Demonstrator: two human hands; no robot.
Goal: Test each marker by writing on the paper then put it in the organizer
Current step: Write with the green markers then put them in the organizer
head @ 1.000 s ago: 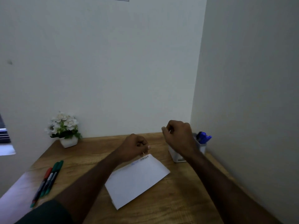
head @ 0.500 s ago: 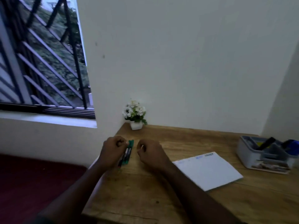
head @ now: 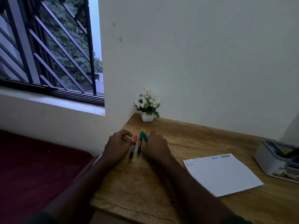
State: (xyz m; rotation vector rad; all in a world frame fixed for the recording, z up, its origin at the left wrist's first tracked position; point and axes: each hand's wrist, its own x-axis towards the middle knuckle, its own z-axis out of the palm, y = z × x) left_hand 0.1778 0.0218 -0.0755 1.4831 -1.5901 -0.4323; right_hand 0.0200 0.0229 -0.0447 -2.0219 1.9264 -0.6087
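Red marker (head: 133,149) flat on desk (head: 186,143) near left edge, cap pointing away, green tail end toward viewer. Green marker (head: 139,143) just right of it, near parallel, cap end away. Second green cap (head: 145,136) showing at right hand's fingers; barrel hidden under that hand.

Left hand (head: 116,146) beside red marker, fingertips touching its cap, fingers curled loosely; whether pinching or only touching, cannot tell. Right hand (head: 156,147) knuckles up, fingers curled down around second green marker; grip itself hidden from this angle.

Versus half a second ago: markers then bunched together under left hand; now fanned apart, red split off to left, greens toward right hand. Hands slightly wider apart, gap between them now showing two barrels. Camera closer and turned a little left.

Paper (head: 223,173) well right of markers, lying flat, skewed, with lines of test writing along far edge in black and blue. Same spot on desk as before.

Organizer (head: 267,160), grey, at far right edge of view, partly cut off, beyond paper; dark marker leaning inside. Less of it visible than earlier.

Flower pot (head: 147,116) with white blooms at back left corner against wall (head: 194,54). Barred window (head: 48,46) at left, foliage outside. Dark red surface (head: 32,167) below sill, left of desk.
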